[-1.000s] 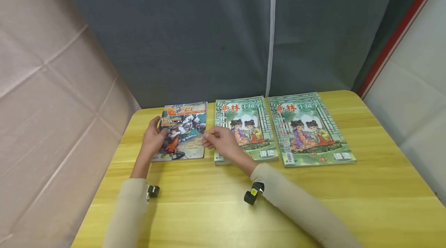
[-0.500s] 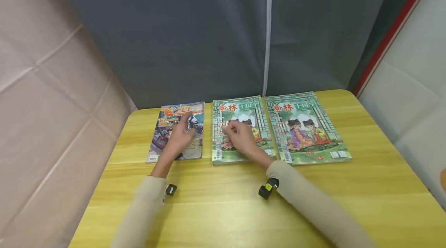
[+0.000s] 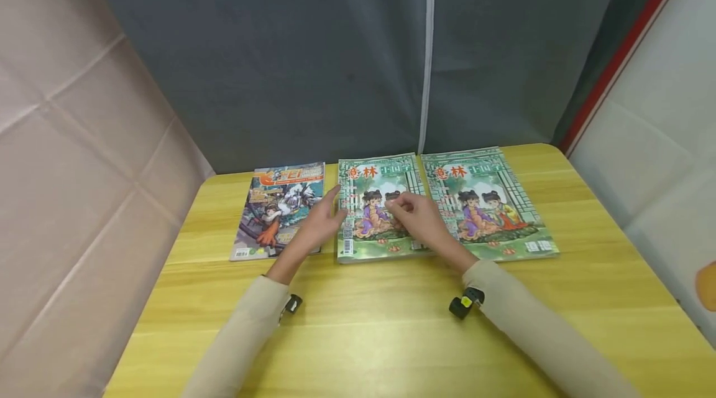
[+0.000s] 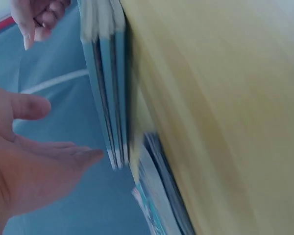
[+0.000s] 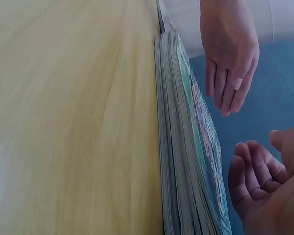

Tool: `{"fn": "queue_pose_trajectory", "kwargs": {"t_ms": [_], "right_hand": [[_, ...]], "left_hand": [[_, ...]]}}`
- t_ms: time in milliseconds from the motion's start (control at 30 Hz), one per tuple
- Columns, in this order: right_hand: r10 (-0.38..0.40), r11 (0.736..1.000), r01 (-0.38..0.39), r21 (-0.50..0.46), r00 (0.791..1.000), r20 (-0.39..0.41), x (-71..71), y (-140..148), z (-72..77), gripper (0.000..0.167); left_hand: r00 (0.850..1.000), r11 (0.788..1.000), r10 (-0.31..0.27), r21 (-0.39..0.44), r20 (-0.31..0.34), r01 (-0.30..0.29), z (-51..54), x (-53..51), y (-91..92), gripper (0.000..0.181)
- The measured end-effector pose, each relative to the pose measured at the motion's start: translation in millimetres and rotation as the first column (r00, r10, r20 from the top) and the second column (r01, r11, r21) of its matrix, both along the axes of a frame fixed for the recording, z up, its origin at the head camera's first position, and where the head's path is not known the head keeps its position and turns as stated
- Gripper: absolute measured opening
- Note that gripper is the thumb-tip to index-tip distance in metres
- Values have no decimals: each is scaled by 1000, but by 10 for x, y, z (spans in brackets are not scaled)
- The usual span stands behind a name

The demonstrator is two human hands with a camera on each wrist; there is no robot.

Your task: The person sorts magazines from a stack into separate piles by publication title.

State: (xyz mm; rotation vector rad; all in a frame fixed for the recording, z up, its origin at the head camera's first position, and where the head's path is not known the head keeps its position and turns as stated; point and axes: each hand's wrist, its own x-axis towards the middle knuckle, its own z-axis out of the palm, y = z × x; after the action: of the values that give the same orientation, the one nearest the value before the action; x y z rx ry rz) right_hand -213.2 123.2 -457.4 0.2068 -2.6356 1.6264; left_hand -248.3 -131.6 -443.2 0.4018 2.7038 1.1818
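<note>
A stack of green magazines [image 3: 380,245] lies in the middle; the left wrist view shows several layers in its edge [image 4: 108,88]. Over its left edge is my left hand [image 3: 316,227], fingers straight and thumb apart, holding nothing. My right hand [image 3: 422,221] hovers over the right part of its cover, fingers loosely curled and empty. In the right wrist view, my right hand [image 5: 272,183] and left hand [image 5: 230,58] appear above the magazines [image 5: 186,122], apart from each other.
On the left lies a pile with a dark, orange-titled cover [image 3: 285,205]. Another green magazine stack [image 3: 503,236] lies close on the right. All rest on a yellow wooden table [image 3: 358,323], with a grey curtain [image 3: 268,62] behind and pale fabric walls at both sides.
My left hand has left the dark-covered pile and moved right to the middle stack. My right hand has moved right over that stack. The magazines keep their places.
</note>
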Motion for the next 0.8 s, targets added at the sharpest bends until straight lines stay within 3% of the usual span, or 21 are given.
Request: {"fn": "queue_pose_trajectory", "kwargs": {"t_ms": [200, 400, 667, 800], "right_hand": [[-28, 1000, 28, 15, 1000, 6, -18, 113, -29, 39], [-66, 997, 66, 28, 998, -16, -21, 252, -95, 37], [-124, 991, 124, 40, 992, -10, -37, 342, -155, 61], [-127, 991, 125, 49, 991, 30, -49, 343, -171, 74]], "left_hand": [[1000, 1000, 0, -12, 29, 0, 41, -5, 92, 75], [993, 999, 13, -37, 117, -8, 22, -56, 130, 79], [989, 999, 33, -15, 147, -31, -64, -97, 151, 83], [987, 998, 60, -3, 152, -60, -89, -104, 170, 88]]}}
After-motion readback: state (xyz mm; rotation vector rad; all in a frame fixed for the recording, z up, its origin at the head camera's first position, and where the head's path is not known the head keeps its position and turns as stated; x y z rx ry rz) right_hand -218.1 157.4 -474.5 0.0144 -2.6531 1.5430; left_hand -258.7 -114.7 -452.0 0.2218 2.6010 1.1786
